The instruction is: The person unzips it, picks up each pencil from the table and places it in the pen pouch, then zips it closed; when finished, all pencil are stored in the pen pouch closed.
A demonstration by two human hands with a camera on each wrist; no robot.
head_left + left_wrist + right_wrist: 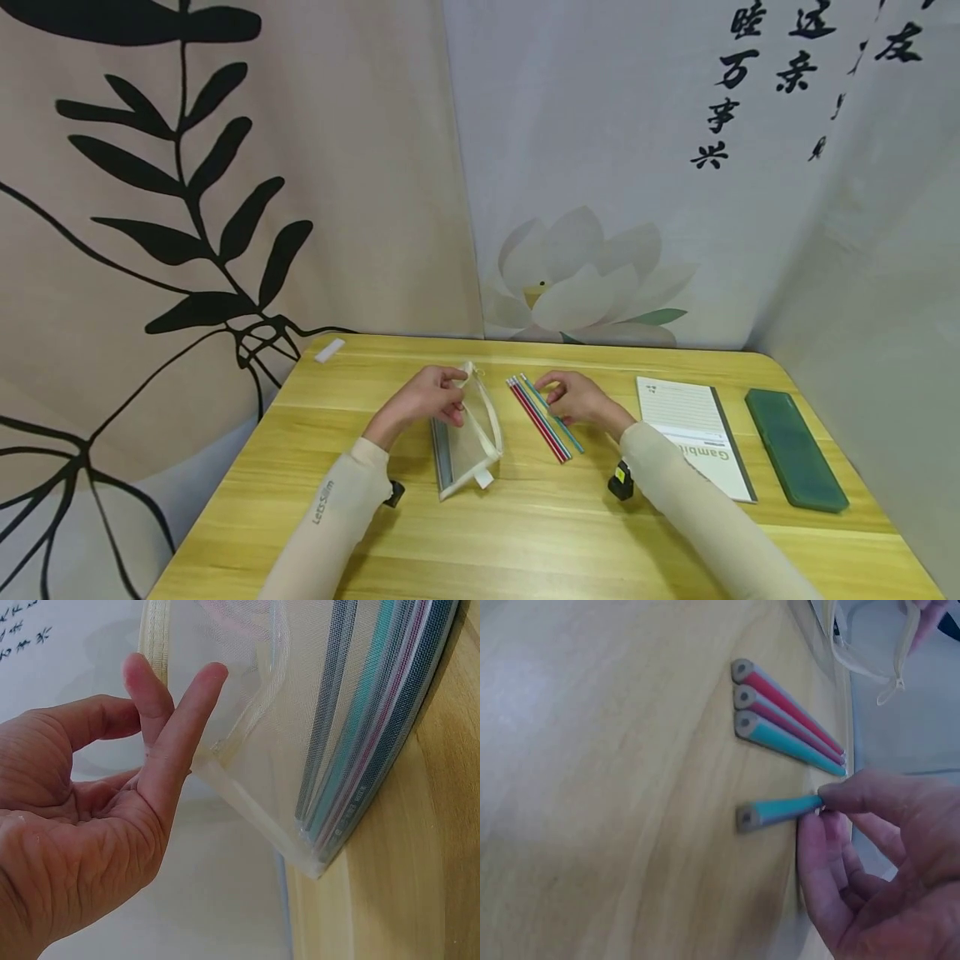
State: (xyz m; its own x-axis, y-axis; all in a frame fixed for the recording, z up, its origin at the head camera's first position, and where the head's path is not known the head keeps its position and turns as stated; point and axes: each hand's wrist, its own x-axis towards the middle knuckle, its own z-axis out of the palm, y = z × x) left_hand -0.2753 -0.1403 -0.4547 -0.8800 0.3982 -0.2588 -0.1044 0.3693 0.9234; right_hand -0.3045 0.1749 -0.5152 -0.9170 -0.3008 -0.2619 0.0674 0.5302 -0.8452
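Observation:
My left hand (pixel 431 394) holds a pale mesh zip pouch (pixel 467 442) at its upper edge, and the pouch opening gapes toward the right. Coloured stripes (pixel 360 727) run along one side of the pouch in the left wrist view. My right hand (pixel 576 397) pinches a teal pencil (pixel 784 809) near one end between thumb and fingers. Beside it on the table lie three pencils in a row: a red pencil (pixel 787 703), a dark pink pencil (pixel 784 721) and another teal pencil (pixel 787 745). Their flat, unsharpened ends face the right wrist camera.
Right of my right hand lies a lined notepad (pixel 686 417), partly covered by the sleeve. Farther right is a dark green case (pixel 797 450). A small white strip (pixel 329 350) sits at the far left corner of the wooden table (pixel 510 550). Printed curtains hang behind.

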